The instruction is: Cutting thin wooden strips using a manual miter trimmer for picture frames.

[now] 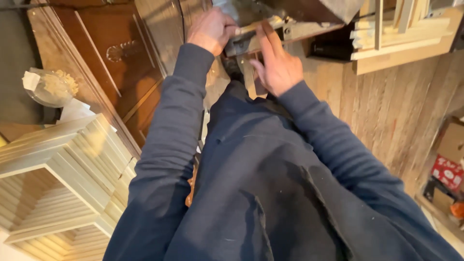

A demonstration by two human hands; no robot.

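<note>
My left hand [210, 30] is curled around the near end of a pale wooden strip [270, 23] that lies across a grey metal machine [290, 9] at the top of the view. Just below the strip, my right hand [276, 65] has its fingers apart, the index finger stretched up onto the strip and the machine's metal plate [240, 46]. Both arms are in dark blue sleeves, and my dark blue clothing fills the middle and bottom. The machine's lower part is hidden behind my hands.
A dark brown panelled door [121, 63] lies at the left. Pale ribbed wooden frames [63, 169] stand at the lower left, with a clear bowl [50, 87] behind them. More pale frames [401, 34] are stacked at the top right. Cardboard boxes [447, 164] sit on the plank floor [386, 111].
</note>
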